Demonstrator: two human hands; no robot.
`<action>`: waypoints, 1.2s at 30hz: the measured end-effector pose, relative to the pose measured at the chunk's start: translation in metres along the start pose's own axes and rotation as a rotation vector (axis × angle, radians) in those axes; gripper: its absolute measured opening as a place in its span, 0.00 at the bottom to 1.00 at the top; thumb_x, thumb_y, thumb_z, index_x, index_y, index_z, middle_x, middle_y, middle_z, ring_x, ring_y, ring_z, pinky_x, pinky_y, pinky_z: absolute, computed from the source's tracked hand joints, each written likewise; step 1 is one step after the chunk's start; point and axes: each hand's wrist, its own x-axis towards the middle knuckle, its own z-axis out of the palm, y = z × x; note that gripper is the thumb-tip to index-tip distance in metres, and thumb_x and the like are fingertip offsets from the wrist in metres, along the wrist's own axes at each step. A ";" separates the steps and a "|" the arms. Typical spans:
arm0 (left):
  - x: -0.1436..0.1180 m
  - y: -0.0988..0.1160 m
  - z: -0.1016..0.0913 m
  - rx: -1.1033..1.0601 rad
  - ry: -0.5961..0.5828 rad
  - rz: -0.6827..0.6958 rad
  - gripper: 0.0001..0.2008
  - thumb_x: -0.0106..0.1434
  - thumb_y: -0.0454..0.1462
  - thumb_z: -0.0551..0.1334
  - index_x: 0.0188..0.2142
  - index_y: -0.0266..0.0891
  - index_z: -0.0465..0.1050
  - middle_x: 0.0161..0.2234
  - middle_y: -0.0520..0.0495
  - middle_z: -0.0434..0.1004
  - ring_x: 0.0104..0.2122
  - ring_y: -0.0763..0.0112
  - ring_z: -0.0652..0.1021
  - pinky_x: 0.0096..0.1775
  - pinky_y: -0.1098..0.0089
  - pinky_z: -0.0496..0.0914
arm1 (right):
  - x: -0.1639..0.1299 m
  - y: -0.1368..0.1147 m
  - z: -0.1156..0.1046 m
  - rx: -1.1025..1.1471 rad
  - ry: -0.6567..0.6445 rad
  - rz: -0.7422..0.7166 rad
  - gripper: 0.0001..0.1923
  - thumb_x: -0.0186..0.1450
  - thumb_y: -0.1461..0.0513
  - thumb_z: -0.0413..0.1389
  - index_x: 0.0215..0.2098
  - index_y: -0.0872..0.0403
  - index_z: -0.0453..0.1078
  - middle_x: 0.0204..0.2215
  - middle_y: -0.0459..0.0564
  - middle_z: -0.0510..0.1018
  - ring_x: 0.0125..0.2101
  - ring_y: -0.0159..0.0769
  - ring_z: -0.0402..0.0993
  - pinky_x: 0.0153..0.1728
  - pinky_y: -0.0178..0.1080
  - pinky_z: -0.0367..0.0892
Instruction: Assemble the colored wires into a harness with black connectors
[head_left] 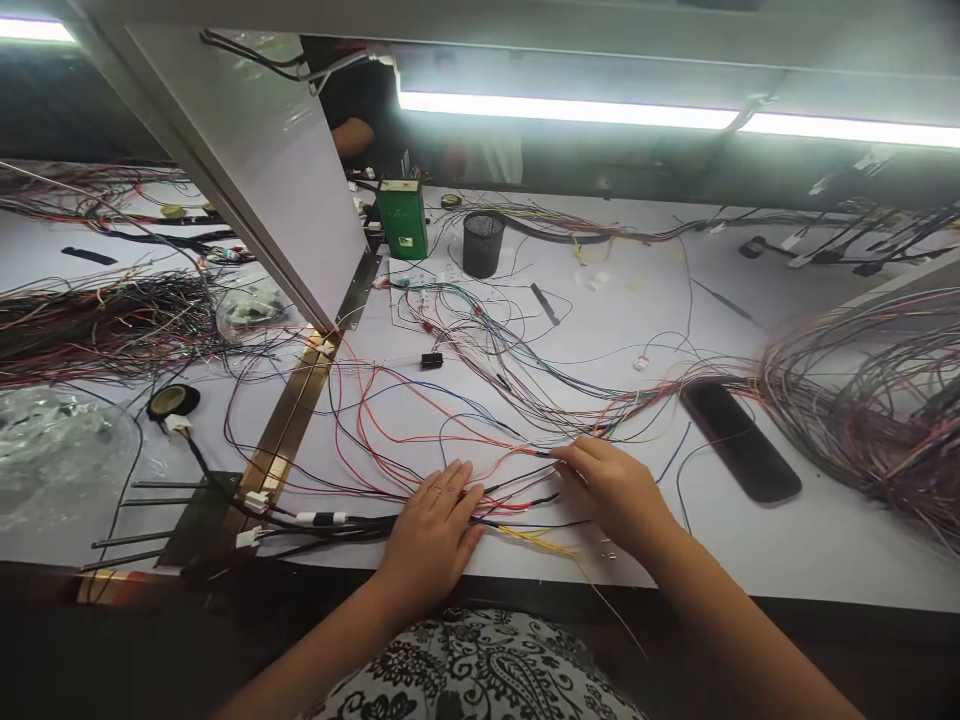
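Observation:
My left hand (431, 530) lies flat over a bundle of wires near the table's front edge, its fingers stretched out on top of them. To its right, my right hand (611, 490) is closed, with thumb and fingertips pinching an orange-red wire (517, 450) at a dark section. Between the hands run black and red wires (517, 503) and yellow wires (529, 537), whose ends fan to the right. Left of my left hand, the black-sleeved cables (367, 524) lead to white connectors (256, 500) at a metal strip (289, 425). The fingertips of my right hand are partly hidden.
A dark phone-like slab (741, 440) lies to the right, beside a large coil of wires (885, 400). Farther back stand a green box (403, 220) and a black mesh cup (482, 245). A tape roll (174, 402) and metal rods (131, 542) are at left. Another person's arm (352, 137) shows behind.

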 end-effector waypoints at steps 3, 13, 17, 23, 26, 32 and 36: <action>0.000 0.001 -0.001 -0.001 0.004 -0.007 0.18 0.66 0.40 0.56 0.54 0.39 0.69 0.61 0.42 0.63 0.61 0.59 0.64 0.59 0.56 0.62 | 0.029 0.000 -0.002 -0.045 -0.042 -0.020 0.11 0.68 0.62 0.48 0.41 0.51 0.73 0.36 0.49 0.77 0.37 0.36 0.72 0.33 0.36 0.61; 0.001 0.003 -0.006 0.003 0.033 -0.033 0.19 0.65 0.41 0.56 0.54 0.40 0.70 0.64 0.40 0.58 0.63 0.54 0.59 0.57 0.54 0.65 | 0.090 -0.012 -0.002 -0.171 -0.313 -0.202 0.09 0.63 0.67 0.51 0.39 0.51 0.71 0.36 0.48 0.76 0.37 0.37 0.71 0.28 0.35 0.56; -0.001 0.003 -0.004 -0.014 0.000 -0.057 0.20 0.66 0.41 0.55 0.56 0.41 0.68 0.64 0.39 0.56 0.63 0.52 0.58 0.56 0.52 0.65 | 0.078 0.030 -0.022 -0.251 -0.381 -0.129 0.10 0.59 0.71 0.50 0.29 0.53 0.70 0.30 0.49 0.74 0.32 0.36 0.69 0.23 0.35 0.48; -0.002 -0.001 -0.006 -0.091 0.014 0.023 0.21 0.67 0.36 0.55 0.59 0.44 0.62 0.61 0.45 0.64 0.62 0.58 0.61 0.58 0.51 0.62 | 0.064 0.033 -0.028 -0.358 -0.382 -0.106 0.13 0.58 0.74 0.48 0.29 0.54 0.71 0.30 0.52 0.74 0.32 0.38 0.68 0.27 0.37 0.53; 0.000 -0.002 -0.008 -0.147 -0.012 0.043 0.22 0.67 0.35 0.54 0.60 0.44 0.59 0.59 0.48 0.68 0.61 0.63 0.64 0.59 0.52 0.60 | 0.061 0.005 -0.018 -0.221 -0.227 -0.201 0.17 0.58 0.73 0.50 0.42 0.53 0.71 0.40 0.53 0.74 0.39 0.40 0.68 0.36 0.39 0.60; 0.002 -0.002 -0.007 -0.091 -0.031 0.023 0.20 0.68 0.38 0.53 0.59 0.40 0.62 0.59 0.47 0.68 0.60 0.63 0.66 0.60 0.54 0.59 | 0.048 -0.013 0.003 -0.039 -0.244 -0.324 0.10 0.69 0.62 0.48 0.34 0.54 0.71 0.32 0.49 0.74 0.33 0.36 0.68 0.36 0.38 0.61; 0.001 -0.002 -0.003 -0.008 -0.015 0.028 0.21 0.68 0.40 0.53 0.59 0.39 0.63 0.60 0.45 0.65 0.60 0.62 0.65 0.60 0.55 0.58 | 0.032 0.005 -0.001 0.002 -0.321 -0.223 0.15 0.69 0.57 0.49 0.27 0.54 0.68 0.27 0.48 0.73 0.30 0.35 0.68 0.31 0.36 0.60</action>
